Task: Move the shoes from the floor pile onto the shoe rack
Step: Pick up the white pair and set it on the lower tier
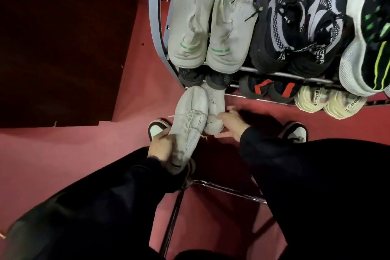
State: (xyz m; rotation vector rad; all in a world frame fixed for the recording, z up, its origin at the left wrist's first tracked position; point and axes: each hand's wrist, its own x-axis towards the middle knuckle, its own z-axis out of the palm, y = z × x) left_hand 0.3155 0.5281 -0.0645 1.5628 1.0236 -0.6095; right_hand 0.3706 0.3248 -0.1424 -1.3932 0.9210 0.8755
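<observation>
My left hand (161, 146) grips the heel end of a white lace-up sneaker (191, 120), its toe pointing toward the foot of the shoe rack (274, 75). My right hand (231, 123) holds the matching white sneaker (214, 112) by its side, just right of the first; the two shoes touch. Both sit low at the rack's left front corner, below the upper tiers. The rack's top tier carries a grey-white pair (209, 19), a black-and-grey knit pair (299, 19) and a white-and-black shoe with green marks (367, 34).
Lower tiers hold dark shoes with red tabs (268, 88) and a cream pair (329, 102). The floor is red carpet (63, 154). My own feet in dark-and-white shoes (295, 133) stand beside the rack. A chrome stool frame (221, 190) lies below me.
</observation>
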